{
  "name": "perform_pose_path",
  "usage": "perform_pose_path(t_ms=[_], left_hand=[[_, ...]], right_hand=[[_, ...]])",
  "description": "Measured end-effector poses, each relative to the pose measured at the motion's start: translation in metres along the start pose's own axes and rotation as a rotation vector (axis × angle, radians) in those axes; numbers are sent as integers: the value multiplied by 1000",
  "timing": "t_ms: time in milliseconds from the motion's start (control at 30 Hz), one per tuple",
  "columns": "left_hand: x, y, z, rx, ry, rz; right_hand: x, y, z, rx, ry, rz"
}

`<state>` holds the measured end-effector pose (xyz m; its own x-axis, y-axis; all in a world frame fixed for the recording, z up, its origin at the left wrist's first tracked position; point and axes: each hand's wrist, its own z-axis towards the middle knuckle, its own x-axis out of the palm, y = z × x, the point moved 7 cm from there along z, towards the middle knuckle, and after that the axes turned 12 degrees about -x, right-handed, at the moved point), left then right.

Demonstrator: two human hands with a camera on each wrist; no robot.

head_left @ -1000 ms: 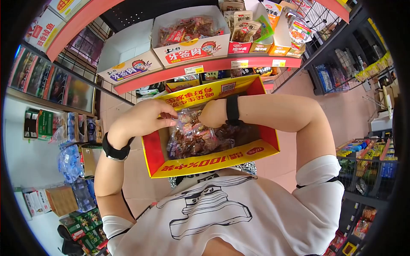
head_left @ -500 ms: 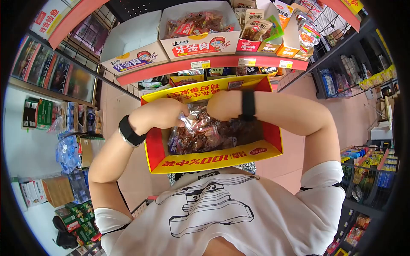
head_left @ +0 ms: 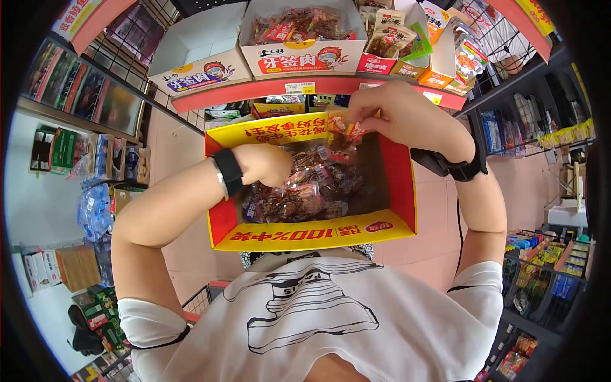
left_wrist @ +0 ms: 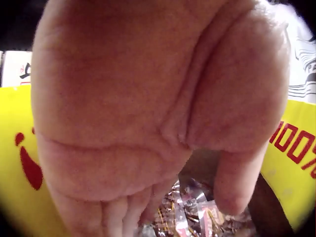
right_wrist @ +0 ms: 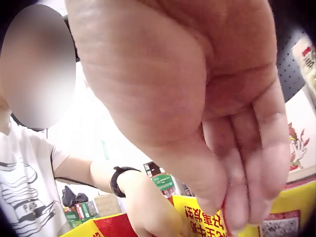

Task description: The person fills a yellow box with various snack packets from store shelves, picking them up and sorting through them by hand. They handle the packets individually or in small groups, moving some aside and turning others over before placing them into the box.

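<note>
A yellow and red carton [head_left: 312, 237] holds a heap of clear-wrapped snack packets [head_left: 299, 194]. Over the heap's left side is my left hand [head_left: 266, 164], palm down. In the left wrist view this hand [left_wrist: 143, 108] has its thumb apart from the fingers, with packets [left_wrist: 197, 217] below; the fingertips are partly hidden. Above the carton's far right side my right hand [head_left: 398, 118] pinches a small red and clear packet [head_left: 344, 130] between thumb and fingers. The right wrist view shows the right hand [right_wrist: 197, 98] with its fingers pointing down; the packet cannot be made out there.
Beyond the carton, a red-edged shelf [head_left: 242, 89] bears a white box of packets [head_left: 305, 62], an emptier white box [head_left: 200, 70] and pouches [head_left: 389, 38]. Wire racks stand at both sides. Goods [head_left: 547, 254] hang or lie at the right.
My right hand has risen out of the carton toward the far right with a packet. My left hand has shifted slightly right and remains over the heap.
</note>
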<state>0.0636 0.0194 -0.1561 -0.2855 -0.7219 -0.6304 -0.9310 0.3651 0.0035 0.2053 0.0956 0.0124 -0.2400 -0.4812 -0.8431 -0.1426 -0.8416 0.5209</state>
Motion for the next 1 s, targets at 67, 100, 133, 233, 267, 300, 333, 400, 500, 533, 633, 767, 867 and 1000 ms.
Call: perform_pose_path(t_ms=[67,100,133,233,267,300,333,400,500,533,633,767,867,1000], left_hand=[[29,-1,36,267,-328,71],[69,16,84,312,-125,-35],[66,7,85,309,-130,-34],[38,-7,74,-142,-259,98],[21,-13,60,-141,-262,103],[1,-19,43,-134,-310,54],[-11,-23,35,-125,-356,4],[-15,-25,35,-139,-356,-85],[-27,-28,22,-149,-442,-127],[-31,-30,19,-148,-414,-141],[-42,-35,2,-127,-356,-129],[-64,-36,-36,-48,-502,-154],[-92,-35,-79,111,-739,-219],[-109,-35,-147,368,-1229,-120]], right_hand=[[-7,-8,-11,50,-94,116],[-12,-14,-17,103,-190,230],[-12,-17,-23,100,-189,226],[-19,-37,-41,235,-335,346],[-17,-44,-47,236,-340,343],[-16,-52,-53,202,-407,383],[-16,-57,-59,170,-473,425],[-15,-61,-65,162,-484,449],[-15,-61,-70,182,-474,472],[-14,-62,-71,217,-453,467],[-13,-66,-75,248,-488,527],[-16,-68,-78,256,-524,540],[-19,-72,-81,288,-593,596],[-28,-72,-85,278,-737,669]])
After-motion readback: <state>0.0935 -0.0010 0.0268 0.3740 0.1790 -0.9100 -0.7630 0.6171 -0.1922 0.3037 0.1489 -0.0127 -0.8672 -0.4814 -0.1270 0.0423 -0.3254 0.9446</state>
